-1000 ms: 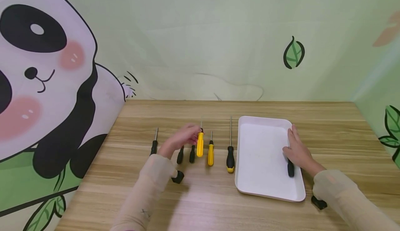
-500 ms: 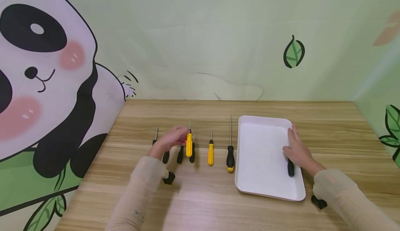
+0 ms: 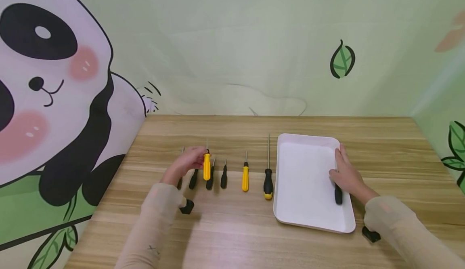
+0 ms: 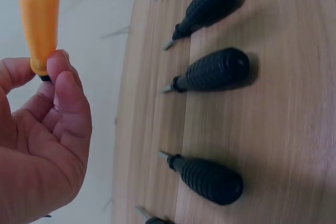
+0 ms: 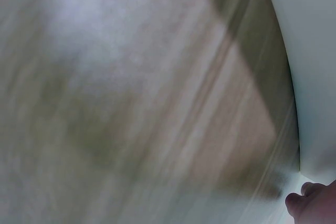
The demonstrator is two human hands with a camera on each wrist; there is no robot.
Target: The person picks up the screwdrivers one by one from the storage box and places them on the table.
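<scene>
In the head view my left hand [image 3: 187,163] pinches a yellow-handled screwdriver [image 3: 206,167] near its neck, lifted over a row of black-handled screwdrivers, with its shaft toward the wall. Close up in the left wrist view, thumb and fingertips squeeze the base of that yellow handle [image 4: 40,22]. My right hand [image 3: 348,178] holds the right rim of a white tray [image 3: 301,180], thumb on the inside and fingers along the outside. Under that hand lies a screwdriver with a black handle [image 3: 338,195] in the tray, its shaft mostly hidden.
Between the left hand and tray lie a black screwdriver [image 3: 224,177], a second yellow screwdriver [image 3: 245,178] and a long black-and-yellow screwdriver [image 3: 268,184]. More black screwdrivers [image 3: 193,179] sit beneath the left hand. A printed wall covering [image 3: 232,59] borders the wooden table [image 3: 232,228] behind.
The left hand has carried the yellow screwdriver leftward, passing over the black screwdrivers. My right hand and the tray have stayed in place.
</scene>
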